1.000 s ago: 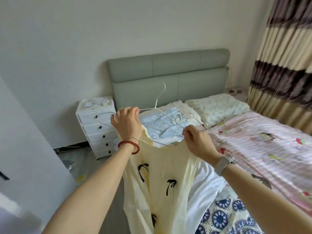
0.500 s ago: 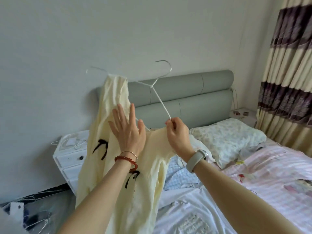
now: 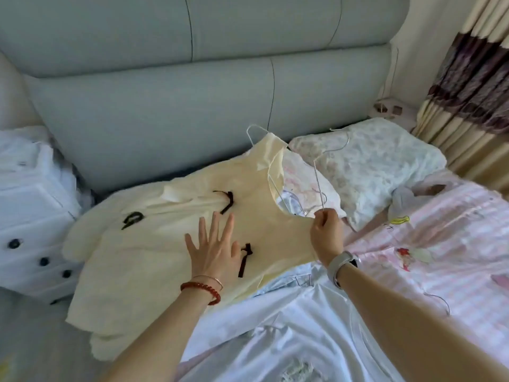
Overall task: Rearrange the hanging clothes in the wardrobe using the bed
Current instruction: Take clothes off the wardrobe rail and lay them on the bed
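A pale yellow dress (image 3: 154, 244) with small black bows lies spread across the head of the bed, its skirt hanging off the left edge. A thin white wire hanger (image 3: 316, 175) sits in its neckline, the hook lying on the pillow. My left hand (image 3: 213, 249) rests flat on the dress, fingers spread. My right hand (image 3: 326, 230) pinches the hanger wire and the dress's shoulder strap. Other clothes on hangers lie underneath, with white garments (image 3: 289, 326) nearest me.
A grey padded headboard (image 3: 192, 92) backs the bed. A floral pillow (image 3: 380, 158) and a pink striped quilt (image 3: 440, 244) lie to the right. A white drawer unit (image 3: 30, 216) stands at the left. Striped curtains (image 3: 468, 78) hang at the far right.
The dress was held up in the air on its hanger; now it lies flat on the bed. My left hand has come down flat onto it. The view has dropped toward the bed.
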